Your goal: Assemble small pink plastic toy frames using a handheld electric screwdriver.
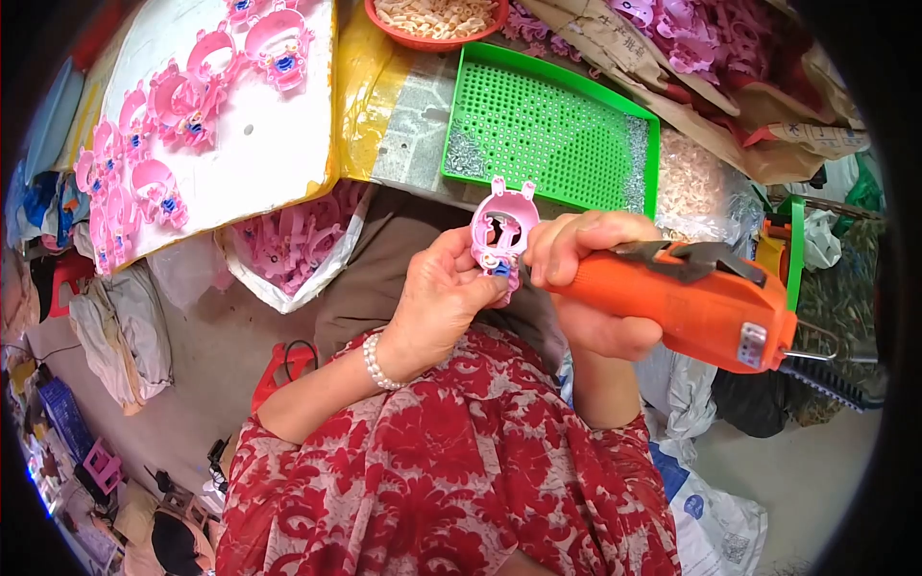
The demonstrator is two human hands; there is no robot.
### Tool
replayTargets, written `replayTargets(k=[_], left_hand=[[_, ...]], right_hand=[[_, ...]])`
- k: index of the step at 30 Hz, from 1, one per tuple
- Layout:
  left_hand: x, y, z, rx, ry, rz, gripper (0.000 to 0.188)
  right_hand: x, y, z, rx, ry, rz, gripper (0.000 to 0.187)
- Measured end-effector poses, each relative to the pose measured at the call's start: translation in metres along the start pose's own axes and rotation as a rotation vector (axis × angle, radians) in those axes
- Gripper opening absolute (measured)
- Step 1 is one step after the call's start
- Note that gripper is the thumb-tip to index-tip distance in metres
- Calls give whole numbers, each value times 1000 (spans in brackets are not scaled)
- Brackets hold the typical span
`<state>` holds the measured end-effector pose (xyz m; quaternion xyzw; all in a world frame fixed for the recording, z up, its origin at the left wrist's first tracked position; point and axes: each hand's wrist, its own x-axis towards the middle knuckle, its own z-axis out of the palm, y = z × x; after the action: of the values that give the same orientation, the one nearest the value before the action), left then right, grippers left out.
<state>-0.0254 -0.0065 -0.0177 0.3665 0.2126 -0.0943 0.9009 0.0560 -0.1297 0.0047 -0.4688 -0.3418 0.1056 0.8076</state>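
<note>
My left hand [445, 288] pinches a pink plastic toy part [506, 213] by its lower end. The part has a ring-shaped top, two small ears and a blue detail near the fingers. An orange electric screwdriver [677, 305] lies across my right hand [597, 278], whose fingers wrap around its front end. The tool's nose points at the pink part, but my fingers hide its tip, so I cannot tell whether it touches. Just beyond both hands is a green perforated tray [552, 130] with small silvery screws heaped in its left and right corners.
Several similar pink parts [178, 106] stand on a white board [279, 144] at the left. Below it, a white-rimmed container [288, 300] holds more. A red bowl [437, 40] of cream pieces sits at the back. Brown sacks [740, 134] fill the far right. A cord [831, 382] trails from the screwdriver.
</note>
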Motion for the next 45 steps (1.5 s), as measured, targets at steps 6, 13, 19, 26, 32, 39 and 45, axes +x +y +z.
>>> replayTargets(k=[6,13,19,26,32,39,45], left_hand=[[3,0,-5,17,-14,-22,37],[5,1,-7,26,-55,-110,36],[8,-5,-12,78,-133,-179,35],[9,-4,-13,76,-171,-199,34],[12,-5,-15,70,-178,-208,33],[10,-4,-13,43,-187,-198,35],[11,-7,-14,32,-179,-192,37]], right_hand=[[0,0,3,-38,63,42,78],[31,-21,-23,80,-23,-66,79],[56,12,-49,-118,278,50,74],[54,32,-56,-191,330,66,74],[55,37,-58,-174,337,82,74],[54,38,-60,-187,334,76,73],[54,34,-56,-184,350,66,74]])
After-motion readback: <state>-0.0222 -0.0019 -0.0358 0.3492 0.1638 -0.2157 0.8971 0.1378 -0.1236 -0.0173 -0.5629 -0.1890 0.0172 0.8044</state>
